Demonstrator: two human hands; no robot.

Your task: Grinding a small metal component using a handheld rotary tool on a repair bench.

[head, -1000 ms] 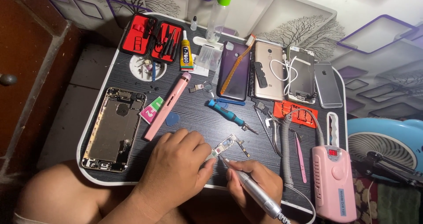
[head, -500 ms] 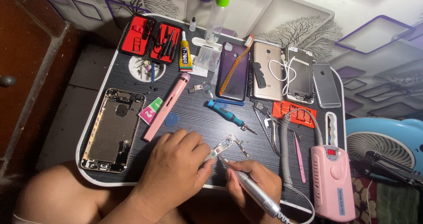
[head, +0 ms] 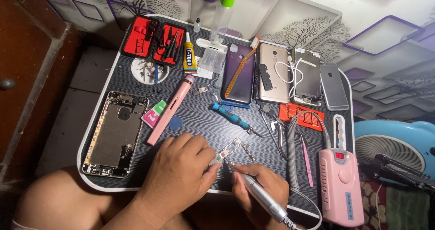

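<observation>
left hand (head: 179,173): closed on the small circuit board (head: 228,149); board pinched at its near end between thumb and fingertips, held just above the tray (head: 86,139), near the middle of its front edge.
right hand (head: 260,189): gripped around the silver rotary handpiece (head: 258,194), pen-style; tip is set against the board's near end.
handpiece cable: run from the tool's back end off the front edge; a grey coiled lead (head: 290,153) is seen going up toward the pink control box (head: 340,184) at the front right corner.
left side of tray: bare phone chassis (head: 115,132) laid flat; pink pen-shaped tool (head: 170,110) laid diagonally just beside it.
centre: blue screwdriver (head: 231,118) laid behind the board, apart from it.
back edge: red-lined tool case (head: 154,40) open at the back left corner; glue tube (head: 189,53) beside it; clear bottle with green cap (head: 223,15); row of phones (head: 276,74) face down toward the back right.
right of centre: pink tweezers (head: 306,160) beside the coiled lead.
off tray, right: blue fan (head: 398,144).
</observation>
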